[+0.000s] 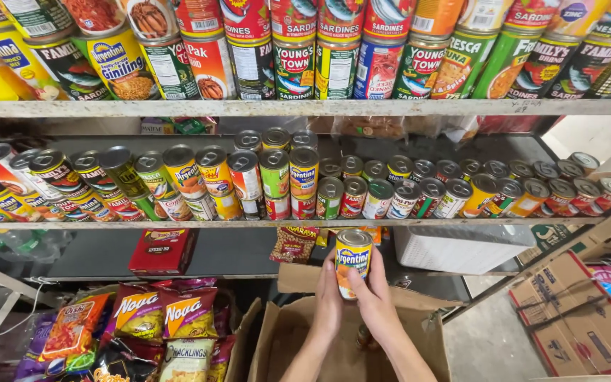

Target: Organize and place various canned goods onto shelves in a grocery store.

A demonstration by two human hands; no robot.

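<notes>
Both hands are raised together over an open brown cardboard box (pixel 284 332), and between them stands an upright yellow-labelled tin can with a gold lid (pixel 352 263), held just below the front edge of the middle grey metal shelf (pixel 178 224). The left hand (pixel 329 301) has its fingers curled snugly round the can's left side; the right hand (pixel 375 301) wraps the right side the same way, fingers closed on the tin. Right above the can, that shelf is crowded with rows of small tins (pixel 362 194), some stacked two high on the left, leaving little free room at the front. The top shelf (pixel 305 107) carries taller cans (pixel 295 49) packed side by side. Behind the hands sit a red carton (pixel 163 251) and a white plastic basket (pixel 461 247). Left of the box, bright snack bags (pixel 150 318) are heaped together. What lies inside the box is mostly hidden by the forearms.
</notes>
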